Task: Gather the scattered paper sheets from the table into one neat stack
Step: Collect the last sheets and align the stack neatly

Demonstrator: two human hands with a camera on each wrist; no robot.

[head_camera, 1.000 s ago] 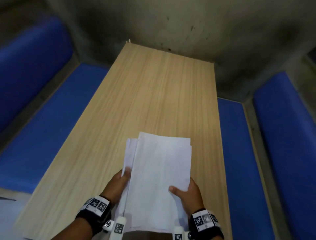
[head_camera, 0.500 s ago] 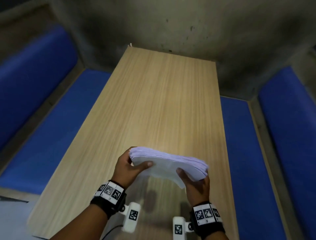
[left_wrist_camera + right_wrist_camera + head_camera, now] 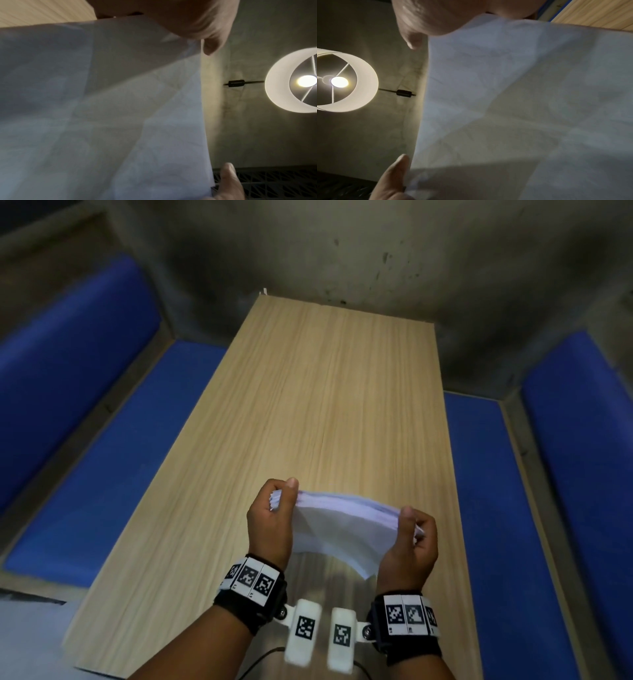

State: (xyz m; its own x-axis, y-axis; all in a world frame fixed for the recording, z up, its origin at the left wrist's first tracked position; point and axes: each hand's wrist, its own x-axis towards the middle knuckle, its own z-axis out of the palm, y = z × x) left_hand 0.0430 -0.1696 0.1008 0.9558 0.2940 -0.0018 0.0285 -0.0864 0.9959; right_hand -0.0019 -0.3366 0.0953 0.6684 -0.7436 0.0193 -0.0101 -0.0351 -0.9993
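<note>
Sheets hang upright above the worktop, one end pinched in the left hand, the other in the right hand, probably for tapping edges level.

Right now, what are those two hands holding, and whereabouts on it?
A stack of paper sheets, lifted above the table. The left hand grips its left edge, the right hand its right edge.

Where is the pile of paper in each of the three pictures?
Head: paper stack low in the middle, gripped at its ends by the left hand and right hand above the table.
Left wrist: paper fills the left side.
Right wrist: paper fills the right side.
Shared landmark: the wooden table; the lamp shows in both wrist views.
</note>
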